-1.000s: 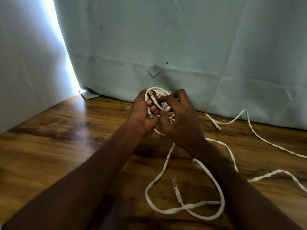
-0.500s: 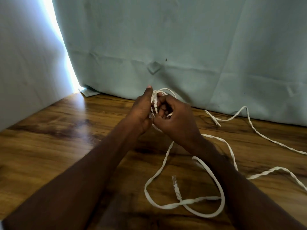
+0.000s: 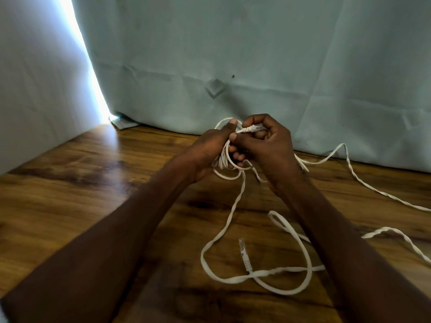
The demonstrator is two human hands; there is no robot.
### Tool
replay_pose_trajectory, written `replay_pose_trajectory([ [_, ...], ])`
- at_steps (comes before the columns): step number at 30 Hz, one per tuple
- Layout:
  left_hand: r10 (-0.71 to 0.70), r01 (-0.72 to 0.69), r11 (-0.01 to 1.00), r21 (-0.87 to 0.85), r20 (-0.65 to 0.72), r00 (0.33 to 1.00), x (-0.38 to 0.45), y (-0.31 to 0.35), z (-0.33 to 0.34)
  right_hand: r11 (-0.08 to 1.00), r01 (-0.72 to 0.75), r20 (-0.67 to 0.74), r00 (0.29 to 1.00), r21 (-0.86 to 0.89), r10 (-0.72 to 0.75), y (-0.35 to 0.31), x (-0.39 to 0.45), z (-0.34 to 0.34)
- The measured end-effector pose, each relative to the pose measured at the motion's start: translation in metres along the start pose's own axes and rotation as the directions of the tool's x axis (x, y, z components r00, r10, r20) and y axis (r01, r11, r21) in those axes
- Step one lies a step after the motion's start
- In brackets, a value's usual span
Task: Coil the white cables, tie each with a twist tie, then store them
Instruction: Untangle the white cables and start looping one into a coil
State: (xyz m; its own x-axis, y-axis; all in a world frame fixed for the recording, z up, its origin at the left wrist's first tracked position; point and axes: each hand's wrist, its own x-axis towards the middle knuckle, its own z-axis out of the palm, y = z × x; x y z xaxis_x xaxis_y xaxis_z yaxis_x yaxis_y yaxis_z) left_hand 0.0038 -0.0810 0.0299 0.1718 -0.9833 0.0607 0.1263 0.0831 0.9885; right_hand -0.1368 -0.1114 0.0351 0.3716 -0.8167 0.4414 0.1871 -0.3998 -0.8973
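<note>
My left hand (image 3: 211, 150) grips a small coil of white flat cable (image 3: 225, 160), held a little above the wooden table. My right hand (image 3: 268, 145) pinches the cable's connector end (image 3: 250, 129) just above the coil, thumb beside the left thumb. More loose white cable (image 3: 229, 220) trails from the coil down over the table in a big loop. A second plug (image 3: 245, 255) lies on the wood inside that loop. I see no twist tie.
The wooden table (image 3: 81, 201) runs up to a pale green cloth backdrop (image 3: 233, 54) close behind my hands. Further white cable (image 3: 373, 190) snakes off to the right edge of the view. A white wall panel stands at the left.
My right hand has pulled the connector end up and rightward out of the coil. The coil in my left hand looks tighter. Both hands sit slightly right of where they were.
</note>
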Motion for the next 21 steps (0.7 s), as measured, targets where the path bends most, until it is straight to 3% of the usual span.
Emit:
replay_pose_trajectory([
  [2, 0.016, -0.015, 0.999, 0.043, -0.022, 1.000, 0.000, -0.001, 0.001, 0.988, 0.099, -0.024, 0.994, -0.117, -0.103, 0.005, 0.002, 0.001],
  [6, 0.048, -0.048, 0.999, -0.003, 0.001, 0.999, -0.001, 0.002, 0.000, 0.916, 0.151, -0.194, 0.952, -0.371, -0.236, 0.016, 0.009, -0.006],
  [9, 0.024, -0.018, 0.998, -0.065, 0.086, 0.996, -0.004, 0.006, 0.000, 0.846, 0.180, -0.134, 0.950, -0.502, -0.282, 0.018, 0.011, -0.010],
  [12, -0.012, 0.029, 0.992, -0.124, 0.137, 0.991, -0.007, 0.008, -0.001, 0.901, 0.162, 0.027, 0.986, -0.402, -0.165, 0.023, 0.011, -0.005],
  [16, -0.058, 0.082, 0.990, -0.112, 0.201, 0.978, -0.008, 0.009, -0.006, 0.886, 0.179, -0.006, 0.980, -0.427, -0.201, 0.025, 0.009, -0.004],
  [21, -0.047, 0.131, 0.954, -0.269, 0.297, 0.954, -0.009, 0.011, -0.007, 0.886, 0.184, 0.000, 0.979, -0.426, -0.203, 0.020, 0.007, -0.001],
])
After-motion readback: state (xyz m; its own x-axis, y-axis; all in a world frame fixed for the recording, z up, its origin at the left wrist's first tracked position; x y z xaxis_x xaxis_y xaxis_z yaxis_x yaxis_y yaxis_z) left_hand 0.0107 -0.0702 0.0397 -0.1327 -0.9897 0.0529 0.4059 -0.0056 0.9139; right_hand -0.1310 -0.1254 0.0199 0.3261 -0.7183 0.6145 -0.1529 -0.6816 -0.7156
